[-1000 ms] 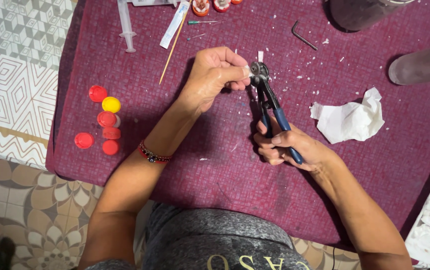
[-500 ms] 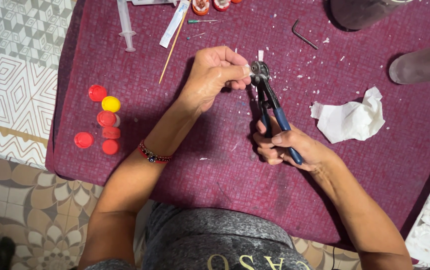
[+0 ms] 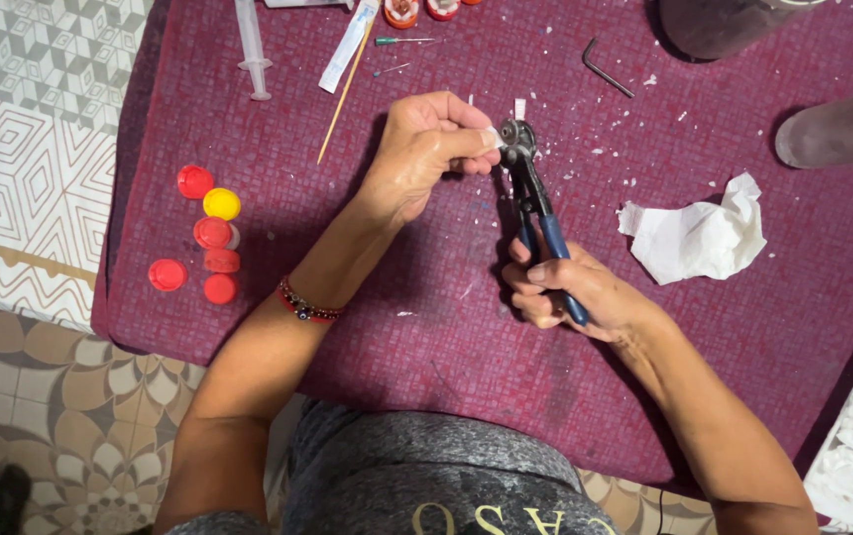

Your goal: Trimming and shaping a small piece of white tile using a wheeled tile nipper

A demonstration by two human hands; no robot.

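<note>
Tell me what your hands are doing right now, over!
Right hand shut on blue-handled pliers. Left hand pinches a small white piece at the pliers' tip. Crumpled tissue and bottle caps lie off to the sides, nothing blocking.

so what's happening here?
A person seated at a table with a maroon cloth works with both hands. The right hand grips blue-handled pliers; the left hand pinches a small pale piece at the pliers' head. White scraps dot the cloth. A crumpled tissue lies to the right, red and yellow caps to the left, a syringe at the top.
</note>
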